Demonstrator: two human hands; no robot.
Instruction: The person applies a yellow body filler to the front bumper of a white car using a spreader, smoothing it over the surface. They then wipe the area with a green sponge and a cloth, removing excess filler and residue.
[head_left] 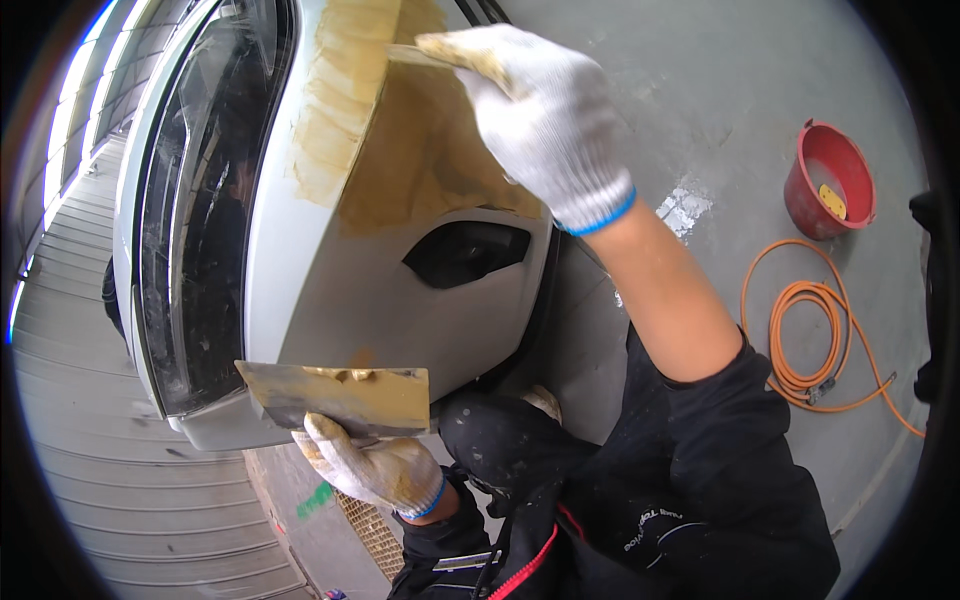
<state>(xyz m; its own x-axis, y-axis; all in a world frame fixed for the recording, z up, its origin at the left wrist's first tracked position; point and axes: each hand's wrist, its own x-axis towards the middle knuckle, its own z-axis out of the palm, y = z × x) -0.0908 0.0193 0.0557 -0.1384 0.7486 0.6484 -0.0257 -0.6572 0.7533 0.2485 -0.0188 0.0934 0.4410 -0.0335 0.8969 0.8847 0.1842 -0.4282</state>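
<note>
My right hand [555, 125], in a white knit glove with a blue cuff, is closed on a thin, flat putty spreader [408, 54]. Its edge meets the upper part of a white car's body panel [420, 310]. Yellow-brown putty [410, 170] is smeared in a broad patch over the panel's upper part, on both sides of a crease. Low in front of the car, my left hand [370, 470], in a putty-stained glove, grips a flat rectangular mixing plate [310, 395]. Beige putty covers the plate's right part, with small lumps along the top edge.
A dark handle recess [468, 253] sits in the panel below the putty. The car's dusty window [205, 200] lies to the left. On the grey floor at right stand a red bucket [800, 190] holding a yellow piece, and a coiled orange hose [780, 340]. A metal grate [365, 530] lies below.
</note>
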